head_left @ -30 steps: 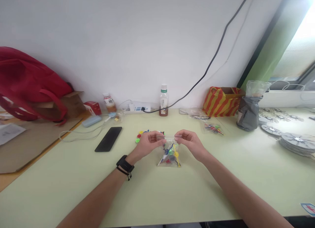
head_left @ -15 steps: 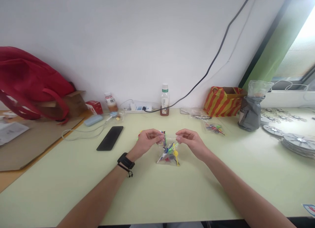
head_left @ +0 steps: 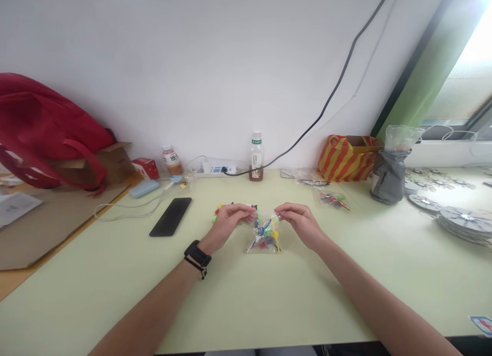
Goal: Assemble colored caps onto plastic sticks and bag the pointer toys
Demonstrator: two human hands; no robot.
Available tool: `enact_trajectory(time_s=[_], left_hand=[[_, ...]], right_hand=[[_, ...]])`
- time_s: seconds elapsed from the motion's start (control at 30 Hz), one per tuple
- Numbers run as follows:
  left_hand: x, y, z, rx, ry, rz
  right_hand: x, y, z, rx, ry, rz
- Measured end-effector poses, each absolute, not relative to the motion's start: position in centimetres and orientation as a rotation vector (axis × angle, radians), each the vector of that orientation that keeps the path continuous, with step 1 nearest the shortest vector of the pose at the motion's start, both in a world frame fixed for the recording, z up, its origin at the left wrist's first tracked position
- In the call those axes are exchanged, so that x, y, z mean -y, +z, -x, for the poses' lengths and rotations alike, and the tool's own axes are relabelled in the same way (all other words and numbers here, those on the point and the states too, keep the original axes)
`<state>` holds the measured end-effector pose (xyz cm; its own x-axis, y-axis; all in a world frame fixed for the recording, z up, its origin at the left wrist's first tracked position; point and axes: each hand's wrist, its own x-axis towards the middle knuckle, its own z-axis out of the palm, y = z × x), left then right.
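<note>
A clear plastic bag (head_left: 264, 240) with small colourful plastic pieces inside, among them yellow, blue, green and white ones, is at the middle of the table. My left hand (head_left: 229, 223) pinches its upper left corner between thumb and fingers. At the upper right corner, my right hand (head_left: 302, 223) pinches the same bag. Behind my left hand lies a pile of small bright pieces (head_left: 217, 212), partly hidden by that hand. My left wrist carries a black watch and a thin black cord.
A black phone (head_left: 170, 217) lies to the left, near a white cable. Against the wall stand a bottle (head_left: 256, 157), a power strip (head_left: 221, 167) and a striped bag (head_left: 346, 158). Another bag of pieces (head_left: 335, 200) lies back right; grey discs (head_left: 465, 220) are stacked far right.
The bag's top edge has slackened and crumpled, and its lower edge sits slightly higher. Both hands keep their pinch; more of the pile behind my left hand shows.
</note>
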<state>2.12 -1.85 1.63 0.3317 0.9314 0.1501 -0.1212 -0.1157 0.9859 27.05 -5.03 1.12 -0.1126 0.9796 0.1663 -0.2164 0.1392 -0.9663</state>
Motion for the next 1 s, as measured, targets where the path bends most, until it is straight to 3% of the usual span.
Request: enact_trajectory(time_s=[0.23,1.0], left_hand=[[2.2,1.7,-2.5,-0.84,1.121,-1.528],[1.4,1.3,-1.6,-0.83,1.08,-1.546]], right_hand=[[5.4,1.6,-26.7,1.382,1.1,0.937],[5.4,1.4,-27.2,1.508,1.016,0.901]])
